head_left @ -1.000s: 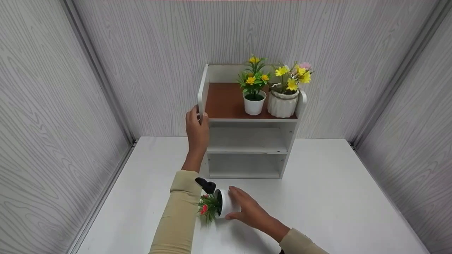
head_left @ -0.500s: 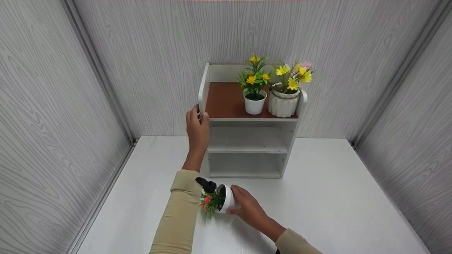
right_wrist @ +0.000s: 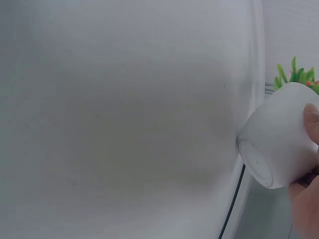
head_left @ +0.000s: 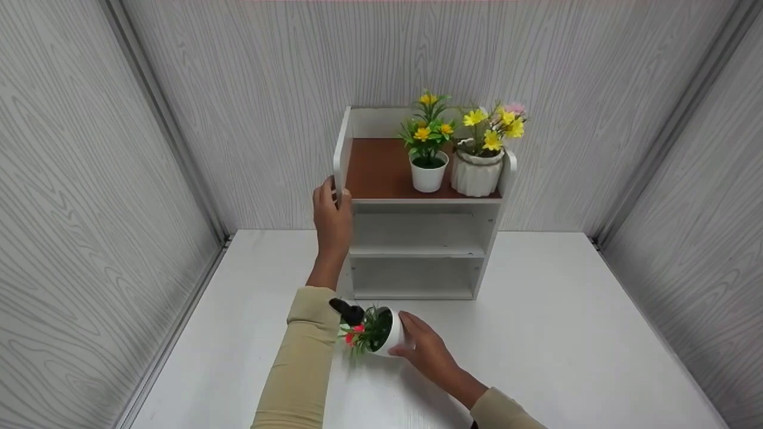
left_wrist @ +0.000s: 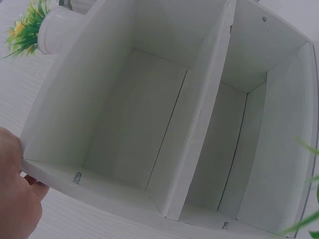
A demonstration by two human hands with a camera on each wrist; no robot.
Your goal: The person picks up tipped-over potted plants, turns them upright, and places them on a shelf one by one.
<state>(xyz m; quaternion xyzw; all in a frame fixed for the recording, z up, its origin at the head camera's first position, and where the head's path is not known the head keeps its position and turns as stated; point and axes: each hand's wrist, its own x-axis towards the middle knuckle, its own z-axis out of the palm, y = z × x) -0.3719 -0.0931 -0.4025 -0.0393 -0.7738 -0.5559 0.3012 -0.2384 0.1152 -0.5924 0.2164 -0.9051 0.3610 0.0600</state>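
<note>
My left hand grips the left side panel of a white shelf unit with a brown top. In the left wrist view that hand shows at the edge of the unit's bare compartments. In front of the unit, my right hand holds a small white flowerpot by its side, thumb and fingers around it. The pot lies tilted, its mouth facing left, with red flowers and green leaves partly behind the left wrist's black device. The right wrist view shows the pot's base.
On the brown top stand a white pot with orange-yellow flowers and a ribbed whitish pot with yellow and pink ones. The unit stands on a white table, enclosed by wood-grain panels.
My right hand has shifted slightly right and away from me with the flowerpot. The pot has turned, so more of its mouth and leaves show. My left hand keeps its place.
</note>
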